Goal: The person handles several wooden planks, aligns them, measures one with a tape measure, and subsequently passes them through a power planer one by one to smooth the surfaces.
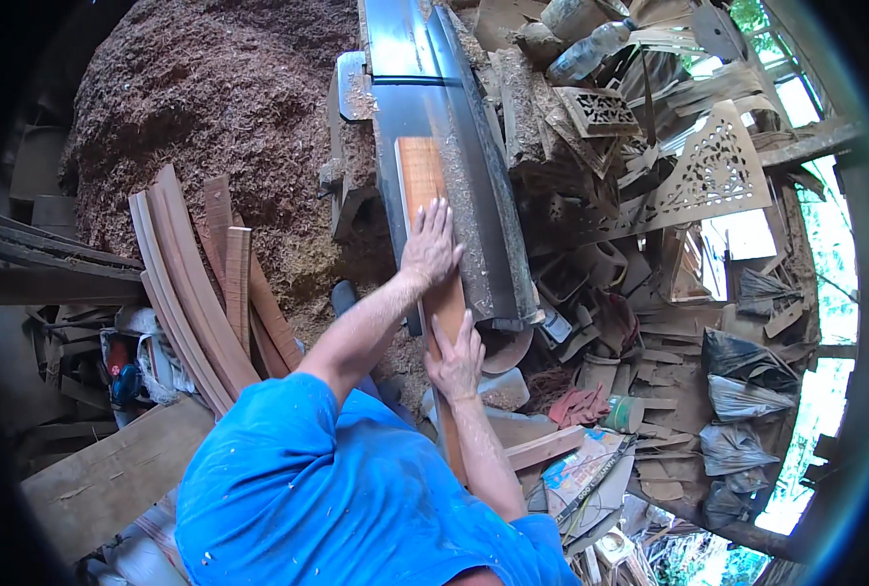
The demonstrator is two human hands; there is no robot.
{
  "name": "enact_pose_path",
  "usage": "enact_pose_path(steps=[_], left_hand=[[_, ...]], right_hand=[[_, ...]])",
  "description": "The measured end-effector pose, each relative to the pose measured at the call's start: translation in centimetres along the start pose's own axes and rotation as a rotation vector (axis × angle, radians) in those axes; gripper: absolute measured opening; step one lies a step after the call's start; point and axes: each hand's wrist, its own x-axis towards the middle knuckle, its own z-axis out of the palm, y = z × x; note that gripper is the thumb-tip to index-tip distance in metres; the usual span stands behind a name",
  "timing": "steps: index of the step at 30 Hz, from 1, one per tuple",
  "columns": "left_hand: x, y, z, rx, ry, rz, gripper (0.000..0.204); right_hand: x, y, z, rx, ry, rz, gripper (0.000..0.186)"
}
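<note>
A long reddish-brown wooden board (421, 176) lies along the metal bed of a planing machine (402, 107), its near end reaching back beside my body. My left hand (433, 246) rests palm down on the board's upper face, fingers stretched forward. Closer to me, past the near end of the bed, my right hand (457, 363) has hold of the same board, thumb on top; part of its grip is hidden. A raised dark guide rail (483, 186) runs along the right side of the bed, dusted with shavings.
A big heap of wood shavings (200, 107) rises behind and left of the machine. Several curved wooden strips (186, 283) lean at my left, near a wide plank (122, 469). On the right are carved fretwork panels (713, 181), a plastic bottle (591, 51) and a red cloth (579, 406).
</note>
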Motion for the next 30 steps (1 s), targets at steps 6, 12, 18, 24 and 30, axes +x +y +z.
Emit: enact_pose_path(steps=[6, 12, 18, 24, 30], left_hand=[[6.3, -5.1, 1.4, 0.054, 0.031, -0.012, 0.079], [10.4, -7.8, 1.7, 0.092, 0.043, -0.008, 0.078], [13.5, -10.5, 1.2, 0.086, 0.045, -0.022, 0.075], [15.3, -11.3, 0.8, 0.085, 0.027, -0.026, 0.076], [15.9, -12.1, 1.2, 0.049, 0.074, -0.015, 0.072]], right_hand=[[5.9, 2.0, 0.7, 0.101, 0.007, -0.205, 0.087], [10.8, 1.6, 1.9, 0.129, 0.037, -0.261, 0.085], [15.3, 0.4, 1.8, 0.12, 0.041, -0.305, 0.08], [17.4, -0.1, 2.0, 0.083, 0.028, -0.273, 0.075], [18.4, -0.2, 2.2, 0.085, 0.016, -0.279, 0.074]])
